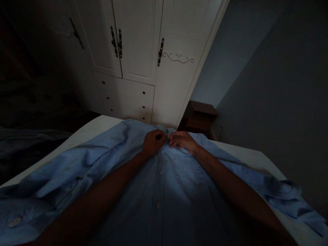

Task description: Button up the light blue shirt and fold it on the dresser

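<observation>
A light blue button-up shirt (187, 191) lies spread out face up, its sleeves reaching to both sides. Near the collar, my left hand (153, 140) pinches the front placket from the left. My right hand (183, 140) meets it from the right, its fingers bent around the same spot on the placket. The button or buttonhole between the fingertips is too small and dark to make out. Below the hands, several pale buttons (161, 172) run down the closed front. A chest pocket (191, 167) sits just under my right hand.
The shirt rests on a white table (252, 157). Behind it stands a white wardrobe (138, 44) with dark handles and small drawer knobs. A low brown cabinet (203, 109) is by the wall at the right. Dark cloth (23, 143) lies at the left.
</observation>
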`<move>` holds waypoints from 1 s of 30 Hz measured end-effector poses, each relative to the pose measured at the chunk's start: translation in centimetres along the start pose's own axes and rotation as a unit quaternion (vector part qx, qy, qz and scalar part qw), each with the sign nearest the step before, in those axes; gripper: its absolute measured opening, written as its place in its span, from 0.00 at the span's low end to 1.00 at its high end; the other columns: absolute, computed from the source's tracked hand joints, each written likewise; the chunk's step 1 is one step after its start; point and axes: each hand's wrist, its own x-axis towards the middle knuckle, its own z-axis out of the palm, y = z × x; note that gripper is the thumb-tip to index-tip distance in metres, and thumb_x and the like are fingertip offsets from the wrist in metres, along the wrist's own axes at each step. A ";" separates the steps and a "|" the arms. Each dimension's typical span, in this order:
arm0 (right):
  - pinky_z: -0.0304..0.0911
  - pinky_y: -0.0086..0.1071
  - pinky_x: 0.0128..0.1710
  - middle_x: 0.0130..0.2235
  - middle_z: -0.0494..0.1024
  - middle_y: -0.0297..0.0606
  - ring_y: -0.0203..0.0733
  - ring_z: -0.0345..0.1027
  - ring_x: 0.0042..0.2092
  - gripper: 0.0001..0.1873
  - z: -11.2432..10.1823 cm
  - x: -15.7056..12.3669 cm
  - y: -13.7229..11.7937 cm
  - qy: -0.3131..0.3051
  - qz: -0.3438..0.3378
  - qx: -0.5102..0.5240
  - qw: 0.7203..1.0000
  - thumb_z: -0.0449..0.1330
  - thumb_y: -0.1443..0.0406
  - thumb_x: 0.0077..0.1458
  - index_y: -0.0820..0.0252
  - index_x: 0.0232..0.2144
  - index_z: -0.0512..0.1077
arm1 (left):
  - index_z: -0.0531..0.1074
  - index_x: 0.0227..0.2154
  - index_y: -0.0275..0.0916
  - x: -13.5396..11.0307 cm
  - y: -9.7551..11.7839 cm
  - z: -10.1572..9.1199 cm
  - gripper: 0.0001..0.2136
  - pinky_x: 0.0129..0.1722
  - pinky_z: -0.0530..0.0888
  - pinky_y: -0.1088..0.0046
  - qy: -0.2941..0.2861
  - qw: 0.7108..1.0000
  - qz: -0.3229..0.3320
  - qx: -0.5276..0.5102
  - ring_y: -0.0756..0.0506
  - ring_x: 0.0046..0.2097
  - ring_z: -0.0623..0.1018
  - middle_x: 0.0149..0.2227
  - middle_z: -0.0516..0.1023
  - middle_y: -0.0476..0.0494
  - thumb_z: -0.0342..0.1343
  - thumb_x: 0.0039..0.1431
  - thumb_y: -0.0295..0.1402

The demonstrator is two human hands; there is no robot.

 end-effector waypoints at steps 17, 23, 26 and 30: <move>0.49 0.22 0.15 0.22 0.78 0.36 0.36 0.73 0.22 0.13 -1.0 0.1 0.1 -0.014 -0.013 -0.023 1.000 0.68 0.60 0.39 0.63 0.25 0.73 | 0.75 0.27 0.39 0.5 -0.6 -0.3 0.10 0.35 0.72 0.73 0.025 0.998 -0.048 -0.038 0.49 0.31 0.76 0.28 0.79 0.48 0.53 0.58 0.38; 0.50 0.22 0.15 0.22 0.78 0.35 0.36 0.73 0.22 0.13 -0.7 0.2 0.5 -0.008 -0.027 -0.034 0.999 0.67 0.59 0.39 0.62 0.25 0.73 | 0.78 0.27 0.39 0.4 -0.7 0.5 0.09 0.38 0.72 0.71 -0.027 0.999 0.011 -0.019 0.48 0.34 0.77 0.30 0.80 0.46 0.58 0.57 0.37; 0.50 0.22 0.15 0.22 0.78 0.35 0.36 0.73 0.22 0.12 -0.7 0.3 0.6 -0.013 -0.029 -0.040 0.999 0.66 0.60 0.39 0.62 0.24 0.73 | 0.77 0.25 0.38 0.5 -1.0 0.5 0.09 0.35 0.72 0.72 -0.033 0.999 -0.007 -0.009 0.49 0.31 0.76 0.28 0.79 0.47 0.58 0.57 0.36; 0.50 0.22 0.15 0.22 0.77 0.35 0.36 0.73 0.22 0.12 -0.7 0.3 0.5 -0.022 -0.028 -0.036 0.999 0.67 0.59 0.39 0.62 0.25 0.73 | 0.77 0.25 0.39 0.5 -0.9 0.5 0.10 0.34 0.72 0.72 -0.023 0.999 -0.024 0.004 0.49 0.30 0.76 0.28 0.79 0.47 0.57 0.57 0.37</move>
